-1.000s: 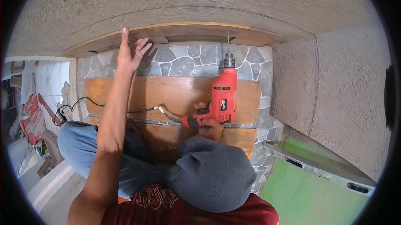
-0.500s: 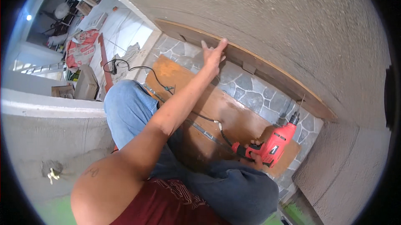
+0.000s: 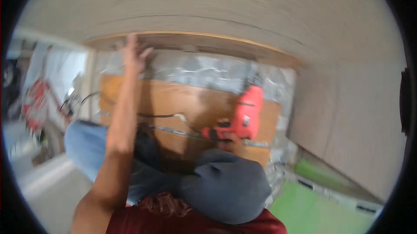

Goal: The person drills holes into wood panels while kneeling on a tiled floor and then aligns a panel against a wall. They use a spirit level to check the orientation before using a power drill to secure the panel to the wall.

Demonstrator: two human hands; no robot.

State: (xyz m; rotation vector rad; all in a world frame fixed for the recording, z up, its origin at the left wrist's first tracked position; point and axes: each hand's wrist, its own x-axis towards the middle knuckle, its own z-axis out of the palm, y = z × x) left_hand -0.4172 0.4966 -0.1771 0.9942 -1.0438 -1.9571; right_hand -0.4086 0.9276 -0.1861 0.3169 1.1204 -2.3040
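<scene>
My left hand (image 3: 135, 56) has its fingers spread against a long wooden board (image 3: 234, 45), near the board's left end. This board runs along the foot of the rough grey wall. My right hand (image 3: 232, 143) grips the handle of a red corded power drill (image 3: 248, 112), partly hidden behind my raised knee. The drill points away from me toward the board. Blur hides its bit, so I cannot tell whether the tip touches the wood.
Under the drill lies a brown wooden sheet (image 3: 173, 93) on stone-patterned floor tile (image 3: 204, 70). The black cord (image 3: 156, 115) crosses the sheet to the left. A grey wall (image 3: 330, 108) stands at the right. Green flooring (image 3: 312, 212) shows at lower right, a red-and-white sack (image 3: 34, 103) at far left.
The view has swung to the right and blurred, so the board now runs almost level. My left hand has slid left along the board. My right hand still holds the drill.
</scene>
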